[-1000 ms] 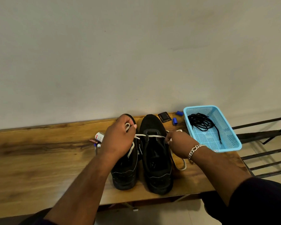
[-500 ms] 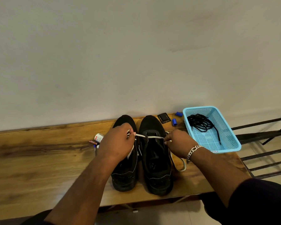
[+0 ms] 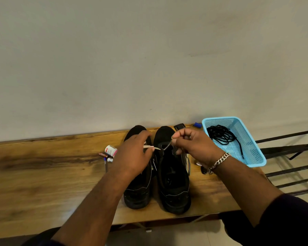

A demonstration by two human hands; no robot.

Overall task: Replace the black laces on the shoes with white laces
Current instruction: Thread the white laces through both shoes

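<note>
A soft, limp flat white lace point(image 3: 154, 148) runs across the right black suede shoe point(image 3: 172, 173) of a pair on the wooden table point(image 3: 43, 174). Left hand point(image 3: 133, 155) and right hand point(image 3: 194, 146) each pinch an end; the stiff tips probably give the best hold. Right: blue plastic basket point(image 3: 252, 150) holding black laces point(image 3: 220, 134). Left: a small white bottle point(image 3: 111, 150), clear of the work
</note>
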